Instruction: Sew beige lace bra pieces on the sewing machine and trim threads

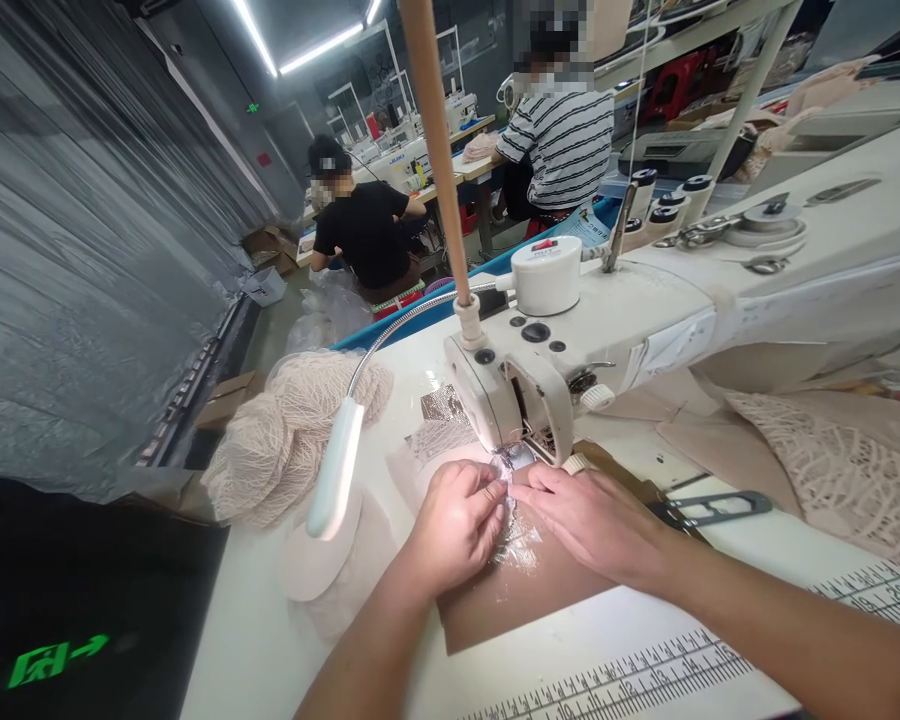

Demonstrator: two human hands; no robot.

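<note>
Under the head of a white sewing machine [510, 390], a piece of beige lace fabric [427, 455] lies at the presser foot. My left hand [461, 515] is closed, thumb and index finger pinching the fabric's edge just in front of the needle area. From the other side, my right hand [589, 515] has its fingertips together on the same edge, close to the left fingertips. The needle itself is mostly hidden by the hands and machine head. Both hands are over a brown plate [495, 610] with worn silvery patches on the tabletop.
Stacked beige lace pieces [292, 430] and smooth beige pads [341, 560] lie left, under a lit gooseneck lamp [337, 465]. More lace [847, 470] and black-handled thread snips [720, 508] are at right. A ruler strip [645, 685] runs along the front. Two people sit at machines beyond.
</note>
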